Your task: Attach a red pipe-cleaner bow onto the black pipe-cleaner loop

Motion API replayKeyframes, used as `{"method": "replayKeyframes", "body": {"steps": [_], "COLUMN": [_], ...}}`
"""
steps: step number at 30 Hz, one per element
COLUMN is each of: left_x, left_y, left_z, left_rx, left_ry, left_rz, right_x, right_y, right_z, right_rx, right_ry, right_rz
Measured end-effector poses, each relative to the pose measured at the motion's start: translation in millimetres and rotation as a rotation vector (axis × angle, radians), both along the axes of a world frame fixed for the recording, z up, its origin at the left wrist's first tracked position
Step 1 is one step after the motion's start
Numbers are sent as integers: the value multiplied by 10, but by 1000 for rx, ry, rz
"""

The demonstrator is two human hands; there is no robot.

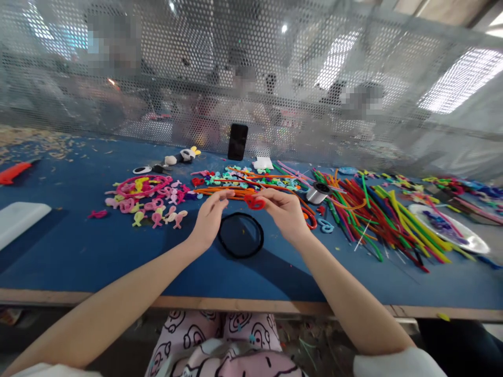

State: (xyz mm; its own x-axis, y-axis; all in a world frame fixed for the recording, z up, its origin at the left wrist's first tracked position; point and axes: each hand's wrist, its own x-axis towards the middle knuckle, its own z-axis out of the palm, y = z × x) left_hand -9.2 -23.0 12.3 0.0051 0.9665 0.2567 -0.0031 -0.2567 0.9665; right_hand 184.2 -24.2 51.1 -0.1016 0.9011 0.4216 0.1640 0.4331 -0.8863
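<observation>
A small red pipe-cleaner loop shape (254, 202) is pinched between the thumb and fingers of my right hand (286, 212). To its left, my left hand (210, 217) has its thumb and fingertips close together, a short gap from the red shape. Whether anything thin sits in that pinch is too small to make out. Below and between both hands, a black ring (240, 256) lies flat on the blue table (267, 277). Orange pipe cleaners (220, 191) lie just behind my hands.
Pink and yellow twisted pieces (157, 204) are heaped at left, with scissors (147, 169) behind. A phone (238, 141) leans on the perforated screen (188, 94). At right are a wire spool (318, 192), loose coloured pipe cleaners (377, 220) and a plate (477, 242).
</observation>
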Motion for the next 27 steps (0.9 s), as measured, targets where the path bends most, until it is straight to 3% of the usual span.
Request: {"method": "replayKeyframes", "body": {"steps": [5,10,14,20,23,27], "left_x": [-46,-31,-42,-23,-4,-37], "left_y": [119,147,161,109,80,62], "left_z": [-68,-121,-110,10,22,15], "left_rx": [-117,-291,-408,-586,-485,66], "left_ry": [-131,-139,-229,-582,-462,-23], "left_rz": [202,235,116,-217,-176,4], "right_x": [-20,-28,-69,-170,-200,-222], "right_y": [44,125,152,126,115,80], "right_z": [152,253,345,430,407,372], "right_rx": [-19,-7,-89,-319,-373,-318], "right_ry": [63,72,224,487,500,344], "right_rz": [-14,-5,75,251,258,215]}}
